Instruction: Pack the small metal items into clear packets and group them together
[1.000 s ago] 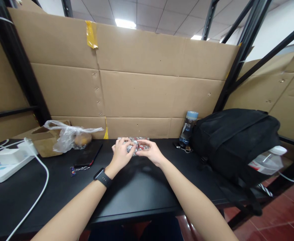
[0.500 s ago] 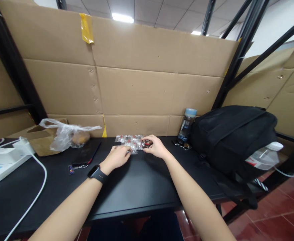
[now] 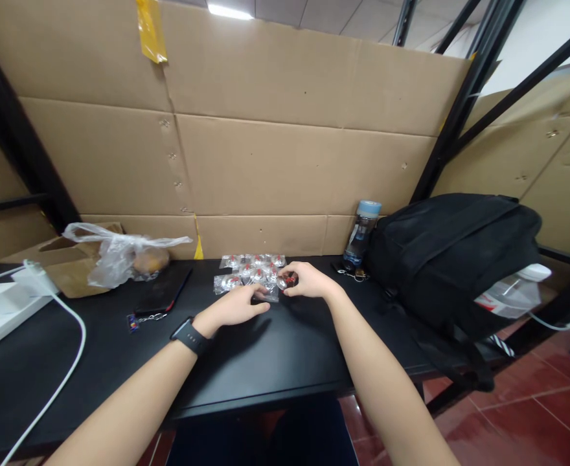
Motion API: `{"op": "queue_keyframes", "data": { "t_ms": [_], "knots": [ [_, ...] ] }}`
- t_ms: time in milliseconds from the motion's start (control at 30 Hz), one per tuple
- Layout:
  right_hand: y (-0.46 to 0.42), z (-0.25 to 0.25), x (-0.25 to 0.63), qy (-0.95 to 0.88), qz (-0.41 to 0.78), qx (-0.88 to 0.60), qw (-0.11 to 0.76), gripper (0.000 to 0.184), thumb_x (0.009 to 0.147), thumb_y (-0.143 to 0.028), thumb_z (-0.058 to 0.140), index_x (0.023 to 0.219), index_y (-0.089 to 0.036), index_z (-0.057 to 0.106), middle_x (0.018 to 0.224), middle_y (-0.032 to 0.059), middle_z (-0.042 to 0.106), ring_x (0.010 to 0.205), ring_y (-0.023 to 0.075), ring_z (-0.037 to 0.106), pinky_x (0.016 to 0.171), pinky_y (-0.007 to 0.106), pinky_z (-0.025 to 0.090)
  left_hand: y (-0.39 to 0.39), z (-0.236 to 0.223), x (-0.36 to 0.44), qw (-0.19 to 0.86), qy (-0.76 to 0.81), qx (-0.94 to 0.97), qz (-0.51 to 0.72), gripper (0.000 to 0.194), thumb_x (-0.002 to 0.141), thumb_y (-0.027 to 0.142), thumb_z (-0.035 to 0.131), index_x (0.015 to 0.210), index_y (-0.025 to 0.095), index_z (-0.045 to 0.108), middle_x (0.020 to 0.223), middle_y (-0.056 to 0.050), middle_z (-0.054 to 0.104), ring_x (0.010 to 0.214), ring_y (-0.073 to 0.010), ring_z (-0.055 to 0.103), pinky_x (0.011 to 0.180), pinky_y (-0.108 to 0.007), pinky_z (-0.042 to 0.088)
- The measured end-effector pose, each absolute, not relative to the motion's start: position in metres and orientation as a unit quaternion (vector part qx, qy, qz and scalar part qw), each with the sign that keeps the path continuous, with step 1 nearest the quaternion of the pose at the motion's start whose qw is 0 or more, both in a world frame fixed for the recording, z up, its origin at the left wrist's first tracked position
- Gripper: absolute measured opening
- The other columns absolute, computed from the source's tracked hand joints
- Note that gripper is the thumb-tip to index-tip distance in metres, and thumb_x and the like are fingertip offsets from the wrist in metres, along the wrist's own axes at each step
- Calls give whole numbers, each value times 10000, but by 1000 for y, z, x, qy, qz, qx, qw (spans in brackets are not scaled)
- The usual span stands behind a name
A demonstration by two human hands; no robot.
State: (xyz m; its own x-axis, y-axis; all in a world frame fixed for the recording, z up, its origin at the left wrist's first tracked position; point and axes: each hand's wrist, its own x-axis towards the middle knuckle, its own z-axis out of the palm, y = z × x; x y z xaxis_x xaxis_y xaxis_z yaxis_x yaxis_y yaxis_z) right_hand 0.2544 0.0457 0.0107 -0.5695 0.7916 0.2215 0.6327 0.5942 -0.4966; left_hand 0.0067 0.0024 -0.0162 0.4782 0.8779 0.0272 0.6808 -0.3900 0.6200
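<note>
Fingertips of my right hand (image 3: 309,282) pinch one small clear plastic packet with a red and silver part (image 3: 287,281). It sits at the right edge of the cluster of matching packets (image 3: 246,272) on the black tabletop (image 3: 275,349). My left hand (image 3: 234,307) lies flat, fingers extended, touching the cluster's near edge.

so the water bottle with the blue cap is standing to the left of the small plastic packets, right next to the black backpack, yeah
Not quite. In the head view the water bottle stands to the right of the small plastic packets, not the left. It is indeed right next to the black backpack, and its cap is blue.
</note>
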Motion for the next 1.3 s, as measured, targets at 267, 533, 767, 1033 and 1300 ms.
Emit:
{"op": "queue_keyframes", "data": {
  "t_ms": [267,533,767,1033,1300],
  "knots": [
    [45,3,241,-884,153,-394,200,439,687,-310,792,1106,-191,733,994,57,660,858,147,579,800,234,424,0,-11,10,248,458,835,178,645,880,695,295,968,206,706,1022,-43,721,898,-160,636,845,-258,486],
    [54,-12,237,-887,109,-416,168,424,683,-359,789,1073,-194,757,979,60,679,886,164,597,803,235,421,-4,0,4,318,423,837,138,683,890,693,273,932,206,751,984,-19,744,888,-135,650,887,-222,471],
    [47,3,249,-880,129,-446,98,388,658,-354,777,1008,-187,766,869,36,684,749,130,583,678,211,400,-12,5,4,299,343,885,104,559,897,647,353,1049,301,765,1295,6,663,1161,-150,620,1072,-240,432],
    [40,22,271,-868,184,-452,86,458,593,-397,825,991,-189,736,840,4,676,703,106,575,640,196,391,-20,-2,13,252,405,877,53,582,863,735,245,1295,516,569,1546,59,418,1454,-293,306,1213,-623,177],
    [27,36,268,-882,172,-423,117,391,620,-452,826,878,-177,724,779,-4,669,686,104,579,642,198,387,-24,-6,21,223,425,876,49,632,845,758,231,1390,530,453,1602,51,320,1459,-348,264,1170,-678,168]
  ]
}}
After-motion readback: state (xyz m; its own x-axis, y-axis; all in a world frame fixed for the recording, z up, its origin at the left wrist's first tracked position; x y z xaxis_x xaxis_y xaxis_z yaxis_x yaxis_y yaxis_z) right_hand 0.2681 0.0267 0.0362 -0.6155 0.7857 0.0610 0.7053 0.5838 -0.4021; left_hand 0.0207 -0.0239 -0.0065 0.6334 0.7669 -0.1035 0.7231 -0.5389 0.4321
